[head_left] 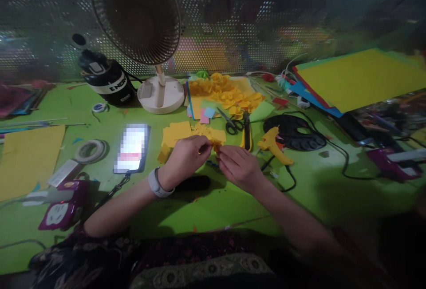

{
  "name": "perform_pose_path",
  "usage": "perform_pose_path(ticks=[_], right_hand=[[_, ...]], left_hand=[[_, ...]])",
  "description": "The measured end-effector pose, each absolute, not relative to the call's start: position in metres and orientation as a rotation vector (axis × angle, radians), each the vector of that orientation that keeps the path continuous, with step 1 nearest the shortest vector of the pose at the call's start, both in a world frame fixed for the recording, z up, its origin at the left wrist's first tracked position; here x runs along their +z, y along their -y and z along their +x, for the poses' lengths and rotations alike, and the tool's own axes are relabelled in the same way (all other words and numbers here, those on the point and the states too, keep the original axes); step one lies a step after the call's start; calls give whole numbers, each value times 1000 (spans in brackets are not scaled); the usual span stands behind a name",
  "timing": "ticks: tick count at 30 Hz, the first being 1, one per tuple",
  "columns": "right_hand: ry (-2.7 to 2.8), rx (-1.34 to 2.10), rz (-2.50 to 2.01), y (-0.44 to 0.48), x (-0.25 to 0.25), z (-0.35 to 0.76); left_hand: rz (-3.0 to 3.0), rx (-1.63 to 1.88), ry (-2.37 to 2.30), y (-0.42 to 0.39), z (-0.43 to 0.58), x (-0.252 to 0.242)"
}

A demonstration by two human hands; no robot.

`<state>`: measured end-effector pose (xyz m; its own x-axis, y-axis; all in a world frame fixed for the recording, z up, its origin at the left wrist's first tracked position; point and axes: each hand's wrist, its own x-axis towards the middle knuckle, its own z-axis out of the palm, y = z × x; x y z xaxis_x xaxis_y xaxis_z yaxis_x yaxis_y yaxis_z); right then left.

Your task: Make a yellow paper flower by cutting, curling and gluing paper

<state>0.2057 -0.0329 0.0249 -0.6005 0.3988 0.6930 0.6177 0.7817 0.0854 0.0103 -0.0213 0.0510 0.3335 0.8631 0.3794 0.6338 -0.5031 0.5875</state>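
Note:
Between my two hands is a small piece of orange-yellow paper (pixel 217 145), pinched at the fingertips; its exact shape is partly hidden. My left hand (pixel 189 153), with a pale watch (pixel 157 183) on the wrist, grips it from the left. From the right, my right hand (pixel 241 167) holds it with closed fingers. Just beyond them lie cut yellow paper pieces (pixel 178 132). Scissors (pixel 232 124) and a yellow-and-black cutter (pixel 246 132) rest behind my right hand. To its right lies a yellow glue gun (pixel 275 146).
A fan (pixel 160 98) and a black jug (pixel 113 82) stand at the back, beside a pile of orange paper flowers (pixel 226 91). A lit phone (pixel 131 149), tape roll (pixel 90 150) and purple power strip (pixel 65 204) lie left. Coloured sheets (pixel 362 78) and a black palette (pixel 296 133) lie right.

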Motion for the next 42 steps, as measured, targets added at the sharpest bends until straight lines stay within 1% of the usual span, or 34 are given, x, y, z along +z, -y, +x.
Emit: perform_pose_path(ticks=[7,22,33,42], right_hand=[[2295,-325,-731,32,24,207],[2274,-405,-732,32,25,206],[2291,-332,-725,32,21,208],[2226,-223,-759,28,17,212]], left_hand=[[2257,957,-1332,21,10,51],[2266,924,-1352,20,9,51],[2234,943,-1354,22,10,52],[2201,985,-1366,31,5,72]])
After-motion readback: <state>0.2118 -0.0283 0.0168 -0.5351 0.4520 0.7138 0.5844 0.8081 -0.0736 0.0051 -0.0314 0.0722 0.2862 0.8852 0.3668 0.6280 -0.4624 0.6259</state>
